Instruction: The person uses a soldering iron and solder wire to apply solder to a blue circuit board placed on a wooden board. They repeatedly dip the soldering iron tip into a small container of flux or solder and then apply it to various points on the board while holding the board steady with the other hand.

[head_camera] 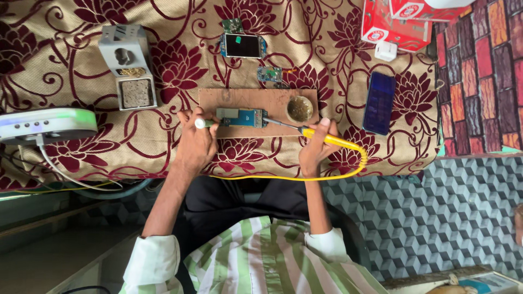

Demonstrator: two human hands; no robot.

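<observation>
A blue circuit board lies on a wooden board on the cloth-covered table. My right hand grips a yellow-handled soldering iron, its metal tip resting at the circuit board's right end. My left hand holds a small white and green tube-like item just left of the circuit board. A round tin of paste sits on the wooden board's right end.
A grey soldering-iron stand sits at back left, a white device with a cable at far left. A bare phone screen assembly and small boards lie behind. A dark phone lies right, red boxes beyond.
</observation>
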